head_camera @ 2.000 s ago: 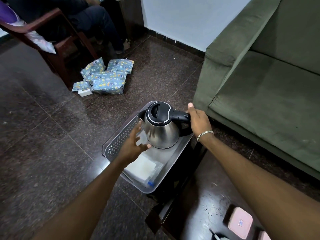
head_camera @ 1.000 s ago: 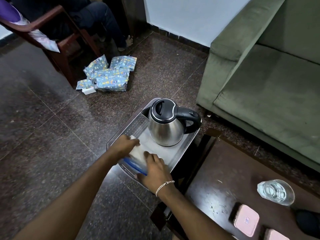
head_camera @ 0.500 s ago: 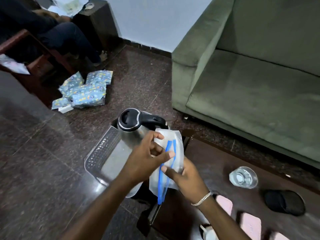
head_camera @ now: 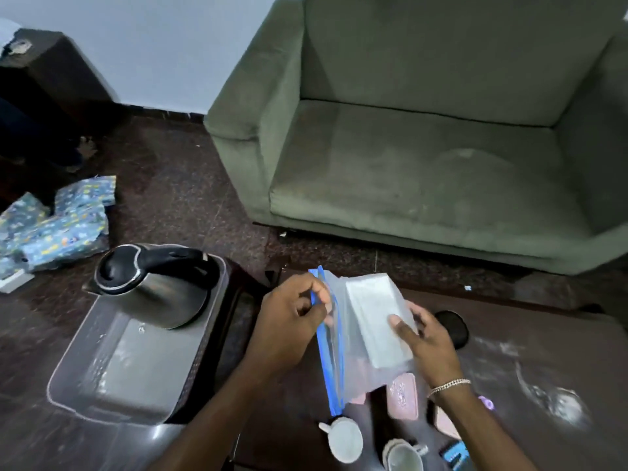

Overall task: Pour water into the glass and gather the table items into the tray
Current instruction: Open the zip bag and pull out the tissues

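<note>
Both my hands hold a clear zip bag (head_camera: 360, 338) with a blue zip strip above the dark table (head_camera: 530, 338); a white folded stack sits inside it. My left hand (head_camera: 292, 321) pinches the blue zip edge. My right hand (head_camera: 428, 341) grips the bag's right side over the white stack. The steel kettle (head_camera: 153, 287) with a black lid stands in the far end of the grey tray (head_camera: 102, 372), left of the table. A blurred glass (head_camera: 550, 399) stands on the table at the right.
On the table lie a black round lid (head_camera: 453, 329), pink containers (head_camera: 402, 396), two white cups (head_camera: 343, 440) and a small blue item (head_camera: 455, 453). A green sofa (head_camera: 424, 171) stands beyond the table. Patterned packages (head_camera: 54, 226) lie on the floor at the left.
Both hands took the zip bag out of the tray and carried it right, over the table. The kettle stays in the tray. My view has swung to the right.
</note>
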{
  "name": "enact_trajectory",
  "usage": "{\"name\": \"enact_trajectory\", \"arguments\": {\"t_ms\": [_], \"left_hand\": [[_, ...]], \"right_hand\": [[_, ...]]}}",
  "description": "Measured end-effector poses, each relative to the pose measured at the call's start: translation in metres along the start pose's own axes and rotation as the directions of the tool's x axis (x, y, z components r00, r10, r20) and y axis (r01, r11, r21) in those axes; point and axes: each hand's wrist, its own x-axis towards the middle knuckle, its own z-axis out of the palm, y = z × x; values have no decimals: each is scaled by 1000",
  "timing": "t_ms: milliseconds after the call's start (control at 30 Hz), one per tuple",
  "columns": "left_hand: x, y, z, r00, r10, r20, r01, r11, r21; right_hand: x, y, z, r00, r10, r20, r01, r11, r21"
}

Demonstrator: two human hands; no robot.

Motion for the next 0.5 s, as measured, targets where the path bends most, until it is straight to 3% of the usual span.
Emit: {"name": "enact_trajectory", "arguments": {"t_ms": [67,133,233,300,400,500], "left_hand": [[2,7,17,1000,-17,9,17,1000,15],[3,11,35,999,-17,40,16,1000,24],[2,17,61,995,34,91,-43,994,96],[-1,26,77,993,48,110,-61,991,120],[-5,32,87,987,102,125,-123,978,168],[-4,35,85,976,199,88,-217,913,344]], "right_hand": [[-3,2,-15,973,-117,-199,61,961,-271],[-20,-12,-24,930,-257,-263,179,941,-286],[-55,-51,-21,940,-337,-56,328,935,-133],[-67,-64,-23,942,-326,86,337,919,-205],[-66,-67,-23,935,-341,93,350,859,-374],[-61,-73,-33,924,-379,56,374,861,-344]]}}
